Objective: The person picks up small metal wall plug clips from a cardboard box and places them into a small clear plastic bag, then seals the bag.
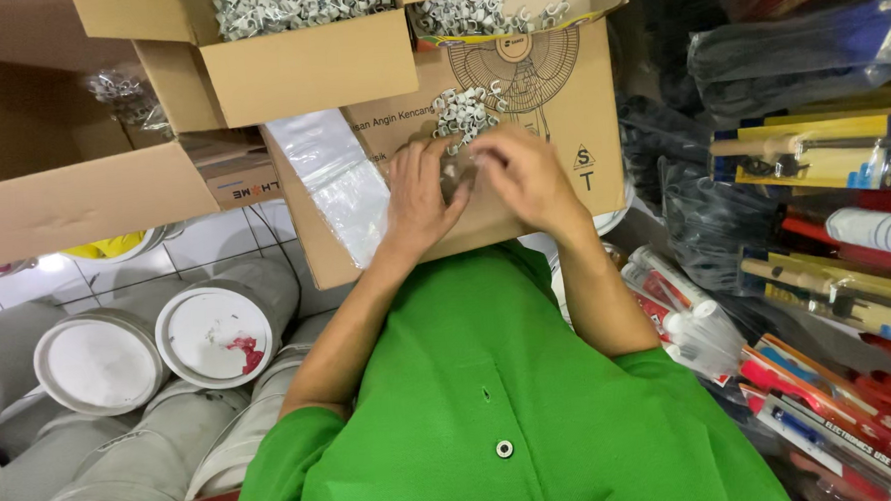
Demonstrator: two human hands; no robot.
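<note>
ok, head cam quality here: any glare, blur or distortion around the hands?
Head view: even indoor light; mild glare on the clear plastic bag; left hand and right hand slightly soft over the small white plastic clips; wide-angle bending at the edges, on the brown cardboard box.

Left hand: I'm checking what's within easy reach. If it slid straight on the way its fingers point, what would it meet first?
Most likely the small heap of white clips on the cardboard box, just beyond the left hand. Depth is hard to judge.
</note>
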